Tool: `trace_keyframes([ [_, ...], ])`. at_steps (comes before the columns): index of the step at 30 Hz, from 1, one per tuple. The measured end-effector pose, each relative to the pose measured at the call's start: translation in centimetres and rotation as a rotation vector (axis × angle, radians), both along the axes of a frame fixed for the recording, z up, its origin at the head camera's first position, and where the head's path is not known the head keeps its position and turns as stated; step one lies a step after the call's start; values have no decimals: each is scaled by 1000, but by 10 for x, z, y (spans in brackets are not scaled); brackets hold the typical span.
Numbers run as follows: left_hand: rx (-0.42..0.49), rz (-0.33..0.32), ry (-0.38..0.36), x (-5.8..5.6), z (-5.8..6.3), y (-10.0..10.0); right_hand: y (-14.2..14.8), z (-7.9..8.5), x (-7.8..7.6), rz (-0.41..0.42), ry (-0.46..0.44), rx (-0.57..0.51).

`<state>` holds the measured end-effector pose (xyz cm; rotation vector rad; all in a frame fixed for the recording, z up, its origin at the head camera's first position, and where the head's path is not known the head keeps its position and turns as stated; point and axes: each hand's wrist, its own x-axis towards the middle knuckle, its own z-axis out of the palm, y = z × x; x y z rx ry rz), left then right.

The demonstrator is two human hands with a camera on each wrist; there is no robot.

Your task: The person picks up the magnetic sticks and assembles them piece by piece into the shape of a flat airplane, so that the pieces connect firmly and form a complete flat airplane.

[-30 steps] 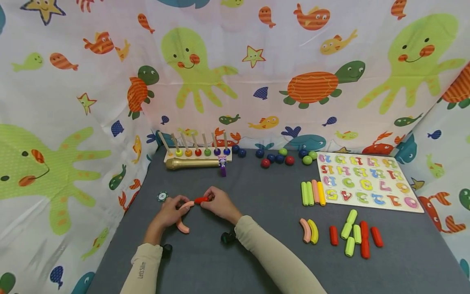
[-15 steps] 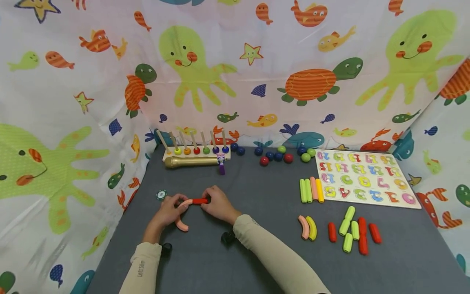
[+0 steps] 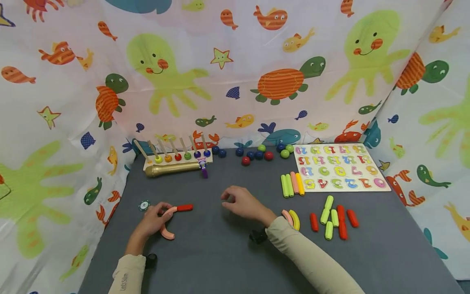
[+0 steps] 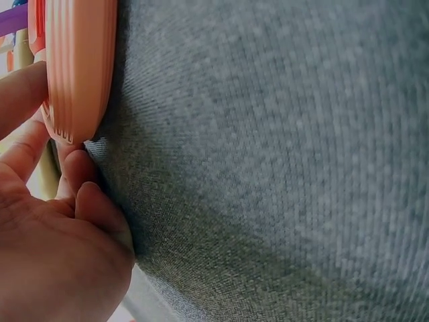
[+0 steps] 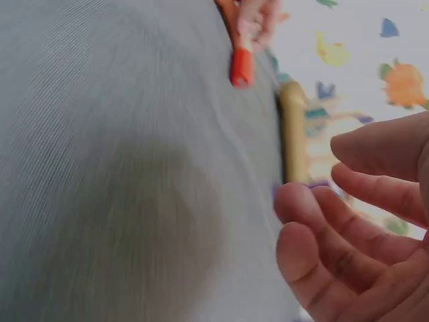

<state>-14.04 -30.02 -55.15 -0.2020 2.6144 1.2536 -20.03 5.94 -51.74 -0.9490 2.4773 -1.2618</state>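
Note:
My left hand (image 3: 151, 220) pinches a curved pink plastic tube (image 3: 167, 233), low over the dark cloth. In the left wrist view the thumb lies against the ribbed pink tube (image 4: 80, 67). A short straight red tube (image 3: 185, 207) joins its upper end and points right; its tip also shows in the right wrist view as a red tube end (image 5: 242, 68). Part of the pink arc is hidden under the fingers. Apart to the right, my right hand (image 3: 246, 203) is held above the table with loosely bent fingers and nothing between them.
A poker chip (image 3: 144, 205) lies beside my left hand. Behind are a peg board (image 3: 216, 157), a gold stick (image 3: 172, 168) and several coloured balls (image 3: 259, 155). To the right lie a number board (image 3: 339, 190), yellow-green tubes (image 3: 329, 230) and red tubes (image 3: 342, 226).
My right hand has let go of the red tube and moved right. The red tube stays on the pink tube, which my left hand still holds. The head view has shifted rightward.

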Motion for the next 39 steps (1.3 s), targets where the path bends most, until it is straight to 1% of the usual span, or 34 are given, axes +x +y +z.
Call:
trace_keyframes([
  [4,-4,5,-1,3,-1,-5,52,13,14,-34,21,-5],
  [7,-6,-4,2,2,-2,-4,92,17,26,-96,49,3],
  [10,-7,-19,1,1,-1,-3,128,17,40,-186,84,24],
  [14,-1,-21,10,2,1,-4,163,14,56,-294,156,71],
  [16,-2,-22,16,2,2,-5,177,12,63,-337,200,116],
  [18,7,-23,11,1,3,-5,189,9,70,-382,227,184],
  [21,16,-18,-7,2,3,-4,205,2,80,-415,244,312],
  [23,23,-14,-19,2,3,-3,212,-3,86,-418,239,392],
  [25,25,-5,-22,2,2,-3,217,-8,90,-406,235,440],
  [27,24,-8,-15,2,3,-3,221,-12,92,-399,228,459],
  [30,19,-7,10,2,2,-4,222,-16,92,-382,216,465],
  [33,11,-30,37,4,0,-6,220,-19,89,-366,198,472],
  [35,9,-41,53,7,-2,-8,219,-21,89,-360,194,473],
  [39,55,-77,38,16,-3,-10,219,-26,87,-371,228,466],
])
